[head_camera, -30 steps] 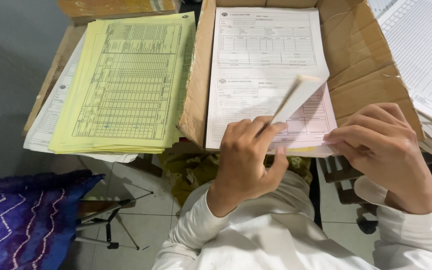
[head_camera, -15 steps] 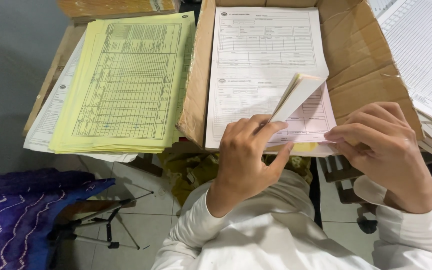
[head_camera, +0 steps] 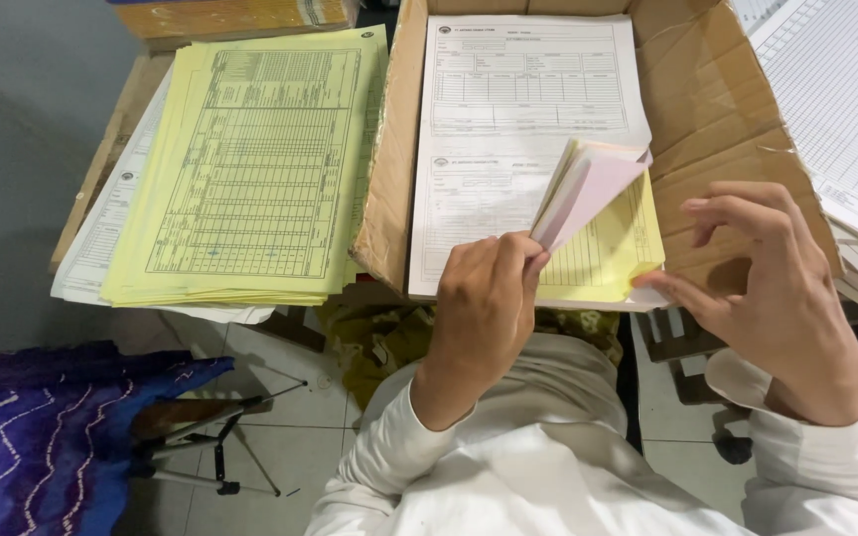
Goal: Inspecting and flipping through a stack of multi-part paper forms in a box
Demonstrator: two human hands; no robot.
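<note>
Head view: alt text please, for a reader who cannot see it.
The left hand lifts the corner of a few form sheets off a white stack in a cardboard box, showing a yellow sheet that the right hand touches. A yellow pile lies left.

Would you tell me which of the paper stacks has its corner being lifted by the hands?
The white form stack inside the cardboard box: the left hand bends up its corner, showing pink and yellow sheets. The yellow stack lies flat, untouched.
</note>
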